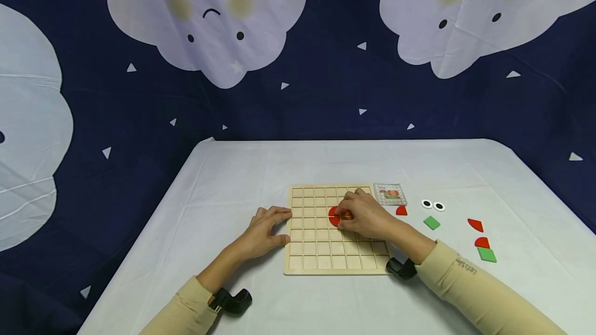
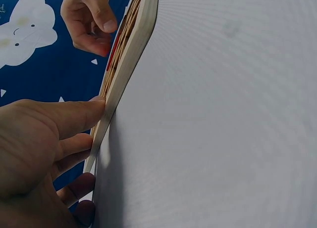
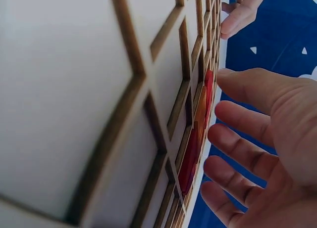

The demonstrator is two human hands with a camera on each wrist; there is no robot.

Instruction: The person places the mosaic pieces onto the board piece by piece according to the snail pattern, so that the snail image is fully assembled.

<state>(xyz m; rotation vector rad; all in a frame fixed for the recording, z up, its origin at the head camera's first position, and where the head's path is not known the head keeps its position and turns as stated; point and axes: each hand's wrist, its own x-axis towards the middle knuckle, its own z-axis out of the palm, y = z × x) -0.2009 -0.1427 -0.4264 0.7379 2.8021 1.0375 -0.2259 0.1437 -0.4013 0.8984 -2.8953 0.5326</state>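
A square wooden grid board [image 1: 307,248] lies on the white table. At its left edge rests my left hand [image 1: 264,232], thumb and fingertips touching the rim with the fingers extended. My right hand [image 1: 365,215] is over the middle of the board, fingertips at red pieces [image 1: 332,216] set in the grid. An orange piece [image 3: 199,112] lies beside the red ones in the right wrist view. There the right fingers [image 3: 237,151] look spread and gently bent, with nothing pinched between them. The hand partly covers these pieces in the head view.
A picture card [image 1: 390,194] lies by the board's upper right corner. Right of the board are a red piece [image 1: 401,211], two white eye pieces [image 1: 427,204], a green diamond [image 1: 431,222], two more red pieces [image 1: 475,225] and another green piece [image 1: 487,255]. A dark cloud-patterned cloth hangs behind.
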